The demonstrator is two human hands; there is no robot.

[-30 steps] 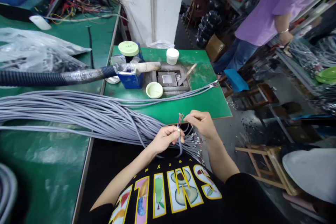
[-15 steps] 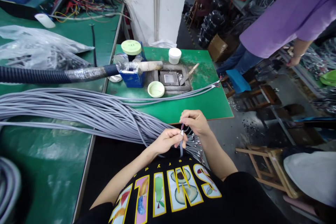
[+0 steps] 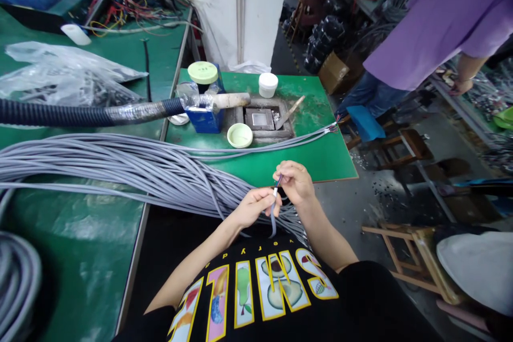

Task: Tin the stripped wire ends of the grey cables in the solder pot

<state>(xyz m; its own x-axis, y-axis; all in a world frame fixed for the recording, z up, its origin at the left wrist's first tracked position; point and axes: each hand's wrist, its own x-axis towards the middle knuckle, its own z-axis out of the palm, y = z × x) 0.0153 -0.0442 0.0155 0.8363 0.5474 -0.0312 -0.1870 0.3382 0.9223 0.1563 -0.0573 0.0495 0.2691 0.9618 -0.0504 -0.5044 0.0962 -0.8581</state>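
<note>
My left hand (image 3: pixel 256 207) pinches a grey cable (image 3: pixel 273 219) just below its stripped end, where a white band shows. Thin coloured wires (image 3: pixel 279 179) stick up out of that end, dark and purplish. My right hand (image 3: pixel 295 180) closes its fingertips on these wires, slightly above and right of my left hand. A thick bundle of grey cables (image 3: pixel 132 165) runs from the left across the tables and passes under my hands. Its far ends are partly hidden behind my right forearm.
On the green table (image 3: pixel 328 157) stand a solder pot (image 3: pixel 260 118), a pale green dish (image 3: pixel 239 135), a white tub (image 3: pixel 267 85) and a blue box (image 3: pixel 205 119). A ribbed hose (image 3: pixel 80 115) comes in from the left. A person in a purple shirt (image 3: pixel 428 32) stands at right, near a wooden stool (image 3: pixel 420 262).
Both hands have risen slightly with the cable. My right hand has turned and its fingers are gathered closer around the wires, which now lean to the right.
</note>
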